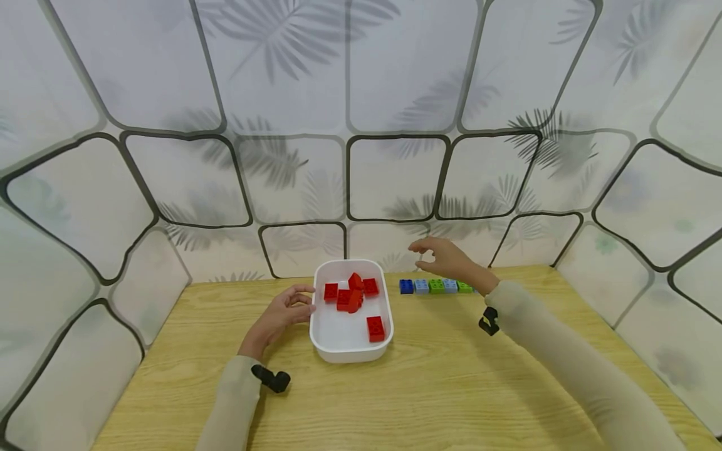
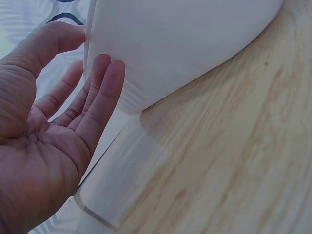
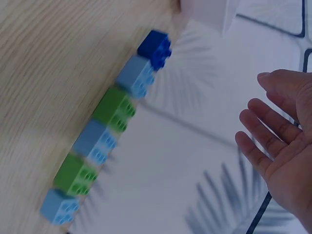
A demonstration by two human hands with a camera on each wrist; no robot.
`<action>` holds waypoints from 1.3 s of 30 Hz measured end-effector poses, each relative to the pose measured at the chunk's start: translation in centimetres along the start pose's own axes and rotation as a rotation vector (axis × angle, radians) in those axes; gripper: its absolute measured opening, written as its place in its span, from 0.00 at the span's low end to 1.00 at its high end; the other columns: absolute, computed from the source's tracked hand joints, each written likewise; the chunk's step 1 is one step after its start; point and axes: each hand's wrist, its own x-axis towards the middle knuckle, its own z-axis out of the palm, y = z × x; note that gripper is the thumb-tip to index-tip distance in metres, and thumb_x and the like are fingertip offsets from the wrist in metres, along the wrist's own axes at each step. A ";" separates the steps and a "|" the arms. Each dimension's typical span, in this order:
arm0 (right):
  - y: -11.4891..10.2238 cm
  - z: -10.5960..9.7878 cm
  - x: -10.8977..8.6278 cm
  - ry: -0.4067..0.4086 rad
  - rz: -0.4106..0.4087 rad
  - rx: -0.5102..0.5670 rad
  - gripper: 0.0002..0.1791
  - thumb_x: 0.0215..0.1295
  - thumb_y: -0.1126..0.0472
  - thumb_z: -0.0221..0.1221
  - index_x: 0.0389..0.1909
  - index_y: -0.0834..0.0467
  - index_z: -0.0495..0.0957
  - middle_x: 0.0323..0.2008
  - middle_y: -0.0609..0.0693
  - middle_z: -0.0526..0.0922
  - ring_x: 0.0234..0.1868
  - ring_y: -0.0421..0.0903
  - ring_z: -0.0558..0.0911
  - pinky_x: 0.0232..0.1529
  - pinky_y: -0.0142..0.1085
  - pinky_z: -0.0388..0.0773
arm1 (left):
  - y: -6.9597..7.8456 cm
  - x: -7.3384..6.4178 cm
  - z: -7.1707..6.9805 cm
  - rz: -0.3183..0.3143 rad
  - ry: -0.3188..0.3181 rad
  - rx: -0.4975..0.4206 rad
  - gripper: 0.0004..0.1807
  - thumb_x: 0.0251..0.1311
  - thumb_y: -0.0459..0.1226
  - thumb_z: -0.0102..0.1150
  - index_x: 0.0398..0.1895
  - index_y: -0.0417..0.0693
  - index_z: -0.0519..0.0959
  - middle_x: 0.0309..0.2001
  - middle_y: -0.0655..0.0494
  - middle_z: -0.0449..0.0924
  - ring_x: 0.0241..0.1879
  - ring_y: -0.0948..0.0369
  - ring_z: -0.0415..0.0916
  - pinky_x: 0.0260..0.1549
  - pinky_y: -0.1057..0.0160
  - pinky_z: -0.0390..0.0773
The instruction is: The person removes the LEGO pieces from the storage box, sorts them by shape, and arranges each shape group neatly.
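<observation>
A white plastic tub [image 1: 350, 356] stands on the table with several red toy bricks [image 1: 375, 329] inside it. At its left side, my left hand [image 1: 282, 315] has its fingertips against the outer wall, and the thumb reaches the rim in the left wrist view [image 2: 53, 112]. Right of the tub, a row of toy bricks runs along the table's back: a dark blue brick [image 3: 155, 48], then light blue bricks [image 3: 136, 75] alternating with green bricks [image 3: 114, 108]. Above this row my right hand [image 1: 448, 260] hovers, fingers loosely bent and holding nothing.
Wood-grain table top [image 1: 440, 388] extends in front of the tub and the brick row. Patterned cloth [image 1: 395, 175] hangs behind the table and along both sides, close to its back edge. Black wrist devices [image 1: 271, 378] sit on both sleeves.
</observation>
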 end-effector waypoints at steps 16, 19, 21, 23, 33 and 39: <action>-5.8 4.2 2.8 -0.110 -0.081 0.024 0.21 0.66 0.60 0.67 0.58 0.63 0.81 0.55 0.61 0.84 0.57 0.59 0.81 0.60 0.52 0.79 | 0.2 -0.2 -0.1 0.013 -0.012 0.012 0.29 0.68 0.32 0.63 0.69 0.35 0.65 0.47 0.51 0.76 0.43 0.61 0.80 0.46 0.64 0.86; -6.3 5.1 3.0 -0.114 -0.079 0.019 0.21 0.66 0.59 0.68 0.57 0.63 0.82 0.55 0.60 0.84 0.57 0.57 0.81 0.61 0.51 0.79 | -0.1 -0.1 -0.2 0.010 -0.013 0.009 0.30 0.67 0.33 0.65 0.69 0.37 0.66 0.48 0.50 0.76 0.44 0.61 0.80 0.47 0.62 0.86; -6.6 5.7 3.1 -0.117 -0.081 0.012 0.21 0.65 0.58 0.69 0.56 0.63 0.82 0.54 0.59 0.85 0.57 0.56 0.81 0.61 0.50 0.79 | -0.1 -0.1 -0.2 0.009 -0.013 0.011 0.30 0.67 0.33 0.65 0.69 0.37 0.66 0.49 0.49 0.76 0.44 0.60 0.80 0.47 0.62 0.86; -6.9 6.1 3.1 -0.119 -0.083 -0.003 0.21 0.64 0.57 0.69 0.55 0.63 0.83 0.54 0.58 0.85 0.57 0.56 0.81 0.61 0.50 0.79 | -0.1 -0.1 -0.2 0.010 -0.014 0.010 0.31 0.66 0.33 0.65 0.69 0.37 0.66 0.49 0.49 0.76 0.45 0.60 0.79 0.47 0.62 0.86; -7.5 9.0 3.4 -0.110 -0.120 -0.136 0.21 0.62 0.53 0.71 0.52 0.60 0.85 0.50 0.55 0.86 0.52 0.51 0.81 0.55 0.44 0.80 | -0.1 -0.1 0.0 -0.007 0.002 0.014 0.30 0.67 0.32 0.64 0.69 0.37 0.66 0.48 0.50 0.75 0.44 0.60 0.80 0.46 0.63 0.86; -8.0 10.2 3.4 -0.080 -0.125 -0.149 0.21 0.60 0.52 0.72 0.51 0.59 0.86 0.47 0.54 0.86 0.46 0.48 0.80 0.49 0.41 0.80 | -0.1 -0.1 -0.1 -0.001 -0.005 0.011 0.30 0.67 0.31 0.64 0.69 0.37 0.66 0.48 0.50 0.76 0.44 0.61 0.80 0.46 0.63 0.86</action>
